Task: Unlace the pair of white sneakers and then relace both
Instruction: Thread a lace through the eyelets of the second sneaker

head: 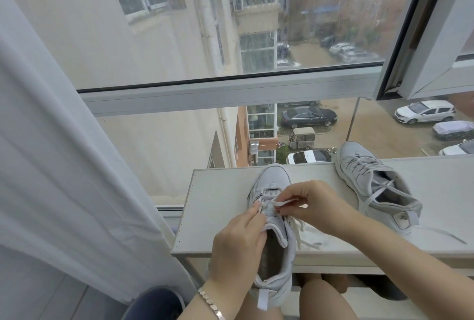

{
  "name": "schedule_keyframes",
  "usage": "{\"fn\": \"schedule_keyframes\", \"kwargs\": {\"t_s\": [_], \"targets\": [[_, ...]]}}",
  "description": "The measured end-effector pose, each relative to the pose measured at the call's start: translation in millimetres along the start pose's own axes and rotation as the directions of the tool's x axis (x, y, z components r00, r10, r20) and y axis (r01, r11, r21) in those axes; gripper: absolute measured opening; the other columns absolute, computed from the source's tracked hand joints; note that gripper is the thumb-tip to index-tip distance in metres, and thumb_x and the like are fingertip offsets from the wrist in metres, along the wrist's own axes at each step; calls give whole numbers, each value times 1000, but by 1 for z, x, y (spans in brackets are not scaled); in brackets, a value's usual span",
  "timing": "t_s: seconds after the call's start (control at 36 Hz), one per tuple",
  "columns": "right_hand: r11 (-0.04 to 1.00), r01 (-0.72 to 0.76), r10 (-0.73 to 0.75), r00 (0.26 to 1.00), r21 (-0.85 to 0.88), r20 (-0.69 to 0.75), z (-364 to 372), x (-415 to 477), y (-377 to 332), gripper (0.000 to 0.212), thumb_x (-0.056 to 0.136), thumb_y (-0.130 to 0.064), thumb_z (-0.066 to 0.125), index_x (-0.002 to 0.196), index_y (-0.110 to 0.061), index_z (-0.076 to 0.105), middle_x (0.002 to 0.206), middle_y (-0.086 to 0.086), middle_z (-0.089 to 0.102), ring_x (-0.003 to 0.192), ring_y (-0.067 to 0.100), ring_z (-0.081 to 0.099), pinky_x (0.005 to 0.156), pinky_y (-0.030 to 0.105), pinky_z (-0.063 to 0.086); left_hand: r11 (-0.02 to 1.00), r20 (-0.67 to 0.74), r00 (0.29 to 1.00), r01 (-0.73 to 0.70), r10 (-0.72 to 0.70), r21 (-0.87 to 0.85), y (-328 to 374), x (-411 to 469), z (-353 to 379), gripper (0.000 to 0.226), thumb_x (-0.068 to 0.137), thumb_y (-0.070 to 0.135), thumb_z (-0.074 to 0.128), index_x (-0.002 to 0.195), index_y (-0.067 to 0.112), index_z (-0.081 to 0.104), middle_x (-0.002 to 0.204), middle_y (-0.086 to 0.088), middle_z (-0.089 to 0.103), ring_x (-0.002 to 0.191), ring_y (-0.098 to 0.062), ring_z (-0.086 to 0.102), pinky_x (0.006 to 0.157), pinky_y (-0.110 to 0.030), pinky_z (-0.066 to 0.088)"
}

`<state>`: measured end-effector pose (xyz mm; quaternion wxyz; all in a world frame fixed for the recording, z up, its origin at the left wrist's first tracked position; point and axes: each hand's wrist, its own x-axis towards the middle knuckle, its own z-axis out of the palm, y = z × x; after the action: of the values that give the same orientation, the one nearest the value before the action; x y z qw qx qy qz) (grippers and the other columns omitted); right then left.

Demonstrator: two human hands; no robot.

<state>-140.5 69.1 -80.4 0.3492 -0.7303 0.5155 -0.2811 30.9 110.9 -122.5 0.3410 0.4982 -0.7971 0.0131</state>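
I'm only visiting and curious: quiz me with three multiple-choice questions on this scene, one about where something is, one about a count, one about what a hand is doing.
1. Where is the second sneaker?
A) on the floor
B) in the person's lap
C) on the table, right of the near sneaker

2. How many sneakers show?
A) one
B) two
C) three

3. What is the right hand doing?
A) pinching a lace
B) lying flat
C) holding a cup

Answers:
1. C, it lies on the table's right part.
2. B, one is being worked on and one lies aside.
3. A, its fingers curl on a lace loop above the near sneaker.
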Motion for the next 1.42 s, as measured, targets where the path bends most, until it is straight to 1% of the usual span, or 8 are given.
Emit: {"fn": "schedule_keyframes", "kwargs": {"t_s": [0.22,0.42,0.61,0.81,1.0,1.19,1.31,1.42], "targets": [[997,-70,69,996,-17,-49,-3,7,0,35,68,0,78,64,-32,63,66,-15,65,60,-9,59,63,7,46,1000,8,1000,-24,24,-8,0,1,1,31,52,0,86,77,13,72,96,-4,73,71,-15,70,53,-21,55],[993,-85,84,996,-79,-15,3,19,-6,23,67,1,75,79,-17,68,63,-11,61,56,-1,54,57,7,43,1000,16,1000,-22,22,-2,-1,-1,0,33,49,1,87,76,12,73,93,-5,73,70,-15,70,57,-20,54],[970,-108,102,994,-216,-37,-7,17,-2,20,66,-23,83,78,-18,68,62,-13,58,52,-1,45,52,9,38,999,22,999,-28,29,-26,0,1,0,35,48,3,88,79,12,74,93,-4,73,73,-14,71,62,-18,53],[931,27,-26,1000,-365,7,-10,11,-6,12,78,-20,72,90,-16,71,73,-7,60,68,8,52,60,13,36,999,28,999,-24,25,-31,0,0,0,35,49,3,88,79,13,74,95,-3,73,75,-13,71,61,-20,54],[960,68,-75,997,-271,-18,0,4,3,11,80,-16,71,91,-18,70,66,-22,52,63,-21,49,63,1,37,999,15,999,-35,36,-26,0,-2,1,36,48,0,88,79,12,74,94,-5,73,74,-15,71,61,-21,55],[974,-46,31,997,-221,-71,4,6,4,29,79,-26,72,105,-24,62,84,-12,59,76,1,53,66,9,38,999,22,999,-41,42,-23,0,0,1,33,49,-1,87,75,12,72,95,-4,73,72,-15,70,53,-22,55],[944,-1,-68,979,-331,-194,-2,9,-6,41,79,-37,69,115,-27,54,98,-12,44,93,4,41,79,16,30,999,28,999,-24,25,-26,0,1,1,34,49,-1,88,76,12,73,95,-5,73,73,-16,70,52,-23,55],[909,72,-55,997,-411,53,-3,17,-21,17,81,-35,69,94,-25,71,87,-12,43,88,5,42,77,19,34,999,34,999,-16,17,-29,0,-1,2,35,51,-1,87,81,12,74,98,-5,73,75,-17,71,54,-24,56]]}}
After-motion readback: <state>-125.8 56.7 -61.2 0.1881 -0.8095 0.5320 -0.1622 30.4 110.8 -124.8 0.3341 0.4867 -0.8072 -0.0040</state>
